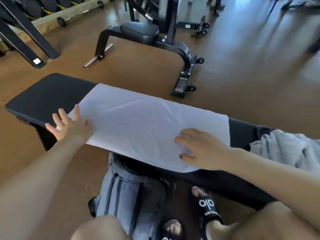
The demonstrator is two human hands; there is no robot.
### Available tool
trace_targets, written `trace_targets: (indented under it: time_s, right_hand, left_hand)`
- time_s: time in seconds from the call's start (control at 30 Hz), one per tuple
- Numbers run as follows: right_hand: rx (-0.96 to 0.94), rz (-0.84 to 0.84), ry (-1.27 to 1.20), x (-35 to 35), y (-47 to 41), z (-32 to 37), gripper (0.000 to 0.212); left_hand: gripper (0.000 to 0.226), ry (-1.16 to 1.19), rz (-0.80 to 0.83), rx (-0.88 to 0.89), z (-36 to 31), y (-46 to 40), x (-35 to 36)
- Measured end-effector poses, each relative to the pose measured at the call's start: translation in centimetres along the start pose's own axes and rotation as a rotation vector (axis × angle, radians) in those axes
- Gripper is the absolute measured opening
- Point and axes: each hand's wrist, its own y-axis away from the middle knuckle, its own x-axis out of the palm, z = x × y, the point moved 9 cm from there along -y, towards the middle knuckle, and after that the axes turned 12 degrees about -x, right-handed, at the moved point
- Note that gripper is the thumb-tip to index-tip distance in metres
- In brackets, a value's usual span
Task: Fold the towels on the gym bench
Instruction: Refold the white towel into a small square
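A white towel [138,123] lies spread flat along the black padded gym bench [45,96], covering its middle. My left hand [71,125] rests with spread fingers on the towel's near left corner, partly over the bench pad. My right hand [202,148] lies palm down on the towel's near right part, fingers apart. Neither hand grips the cloth. A crumpled grey towel [285,149] is heaped on the bench's right end.
A striped grey towel [119,193] hangs below the bench by my knees and sandalled feet [206,205]. Another black bench frame [143,33] stands on the brown floor beyond. Weight racks [27,32] and a barbell [78,14] sit at the far left.
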Motion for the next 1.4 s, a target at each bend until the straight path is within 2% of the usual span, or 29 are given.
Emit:
trace_targets:
  time_s: [0.07,0.13,0.2,0.27,0.37,0.47,0.63,0.77,0.87,0.97,1.03,1.2,1.33,1.4]
  right_hand:
    - [0.049,0.042,-0.005,0.1,1.7,-0.1,0.05]
    - [0.106,0.099,0.004,-0.2,2.4,-0.6,0.043]
    - [0.147,0.133,0.0,-0.8,2.9,-1.2,0.029]
    - [0.164,0.161,-0.059,-1.0,3.5,-1.5,0.018]
    - [0.178,0.306,-0.255,0.6,4.9,-1.6,0.017]
    - [0.243,0.474,-0.519,3.1,6.6,-1.2,0.011]
    - [0.286,0.49,-0.572,3.0,6.6,-1.9,0.019]
    - [0.303,0.478,-0.447,2.0,7.8,-2.1,0.026]
    - [0.279,0.576,-0.267,3.9,8.8,-0.6,0.029]
    - [0.241,0.58,-0.103,4.7,8.4,0.2,0.022]
    - [0.248,0.593,-0.105,5.1,8.2,0.1,0.02]
    - [0.266,0.609,-0.309,5.9,8.6,-0.5,0.015]
    - [0.269,0.655,-0.471,5.6,9.8,-0.3,0.015]
    - [0.271,0.52,-0.528,3.7,9.4,-1.6,0.021]
  left_hand:
    - [0.059,0.05,-0.072,0.178,-3.4,3.2,-2.2]
    - [0.053,0.184,-0.042,0.414,-7.9,8.6,-3.9]
    - [0.043,0.27,0.158,0.661,-12.1,15.7,-3.8]
    - [0.033,0.221,0.378,0.885,-15.0,23.0,-2.9]
    - [0.033,0.095,0.576,1.069,-16.2,30.6,-1.3]
    - [0.04,0.036,0.534,1.138,-16.2,33.6,0.0]
    - [0.034,0.031,0.35,1.292,-17.8,35.9,0.2]
    - [0.025,0.048,0.335,1.409,-18.2,37.3,0.4]
    - [0.011,0.018,0.379,1.442,-17.8,37.4,1.1]
    - [0.019,0.005,0.405,1.445,-17.4,37.2,1.3]
    - [0.023,0.004,0.413,1.438,-17.1,37.1,1.4]
    - [0.005,0.011,0.413,1.423,-16.5,37.1,1.2]
    - [0.008,0.129,0.519,1.351,-16.1,36.2,0.5]
    - [0.016,0.207,0.464,1.306,-16.4,35.0,-0.5]
